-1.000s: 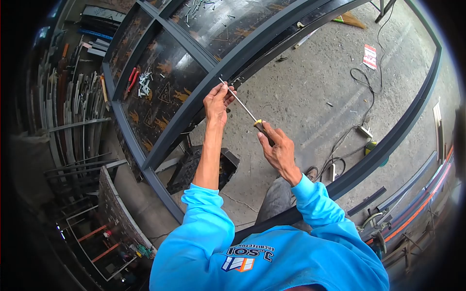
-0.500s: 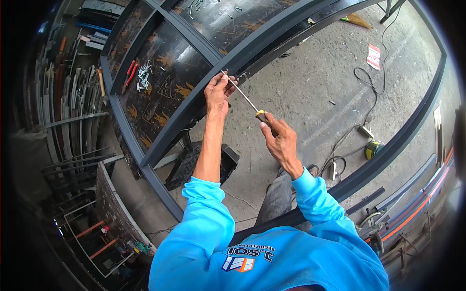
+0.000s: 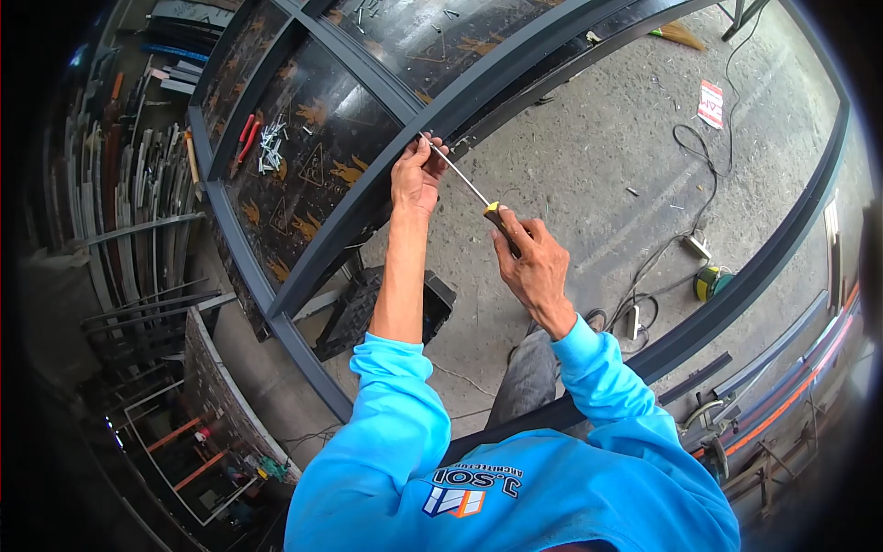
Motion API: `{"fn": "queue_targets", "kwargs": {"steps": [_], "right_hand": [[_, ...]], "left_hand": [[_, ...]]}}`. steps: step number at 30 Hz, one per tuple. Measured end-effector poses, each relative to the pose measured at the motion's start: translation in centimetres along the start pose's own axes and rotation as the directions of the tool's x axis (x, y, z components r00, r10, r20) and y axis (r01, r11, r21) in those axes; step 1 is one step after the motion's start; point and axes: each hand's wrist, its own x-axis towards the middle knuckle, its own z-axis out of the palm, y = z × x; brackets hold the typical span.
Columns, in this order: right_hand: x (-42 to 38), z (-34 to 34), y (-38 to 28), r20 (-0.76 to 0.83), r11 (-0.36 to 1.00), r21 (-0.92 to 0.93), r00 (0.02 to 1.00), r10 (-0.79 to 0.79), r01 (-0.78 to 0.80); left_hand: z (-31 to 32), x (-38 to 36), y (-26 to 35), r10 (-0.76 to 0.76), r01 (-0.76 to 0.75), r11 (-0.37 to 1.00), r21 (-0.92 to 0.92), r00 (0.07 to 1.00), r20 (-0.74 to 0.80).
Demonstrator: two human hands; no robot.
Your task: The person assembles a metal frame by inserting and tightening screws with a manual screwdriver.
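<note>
My right hand [image 3: 536,267] is closed round the dark, yellow-collared handle of a long screwdriver [image 3: 466,178]. Its thin steel shaft slopes up and left to the side of a dark grey metal frame [image 3: 354,200]. Close to the tip, my left hand [image 3: 418,177] is closed with thumb and fingers about the shaft, touching the frame's edge. Whatever sits at the tip is hidden by those fingers. On the dark panel [image 3: 322,120] inside the frame lie a pile of screws [image 3: 271,147] and red-handled pliers [image 3: 246,138].
Beneath the frame is a black crate [image 3: 368,308]. A cable [image 3: 706,184] runs across the concrete floor past a green-and-yellow reel [image 3: 712,283]. Long metal profiles [image 3: 138,202] are stacked at the left. A broom [image 3: 679,35] lies at the top right.
My right hand has turned slightly on the screwdriver handle, its fingers shifting a little. My left hand stays at the frame, almost unmoved. The view has shifted very slightly.
</note>
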Motion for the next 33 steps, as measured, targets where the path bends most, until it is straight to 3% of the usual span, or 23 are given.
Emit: {"fn": "queue_targets", "kwargs": {"steps": [6, 8, 11, 16, 18, 24, 28, 33], "right_hand": [[-0.3, 0.3, 0.0, 0.000, 1.000, 0.001, 1.000, -0.030, 0.030], [-0.6, 0.7, -0.1, 0.029, 0.992, 0.101, 0.997, 0.077, -0.080], [-0.3, 0.6, 0.5, 0.034, 0.985, 0.131, 0.994, 0.105, -0.109], [0.0, 0.2, 0.4, -0.007, 0.997, 0.064, 0.999, 0.033, -0.033], [-0.2, 0.3, 0.2, -0.033, 0.997, -0.049, 0.997, -0.063, 0.061], [-0.7, 1.0, 0.8, 0.046, 0.997, 0.066, 0.998, 0.042, -0.045], [-0.4, 0.9, 0.6, 0.029, 0.997, 0.068, 0.999, 0.027, -0.029], [0.0, 0.4, 0.3, -0.052, 0.988, -0.125, 0.994, -0.095, 0.088]], "left_hand": [[-0.4, 0.3, -0.1, -0.030, 0.030, 0.999, -0.028, 0.999, 0.012], [-0.5, 0.2, -0.2, -0.027, 0.027, 0.999, -0.025, 1.000, 0.005], [-0.2, 0.2, -0.1, -0.010, 0.010, 1.000, -0.015, 0.999, 0.030], [-0.4, 0.3, 0.0, -0.049, 0.052, 0.995, -0.082, 0.998, 0.036], [-0.3, 0.4, -0.2, -0.037, 0.039, 0.996, -0.074, 0.999, 0.029], [-0.4, 0.3, -0.2, 0.004, -0.002, 0.999, -0.048, 0.999, 0.048], [-0.5, 0.5, -0.5, 0.001, 0.003, 0.995, -0.098, 0.999, 0.042], [-0.6, 0.5, -0.8, -0.010, 0.022, 0.985, -0.172, 0.998, 0.067]]}}
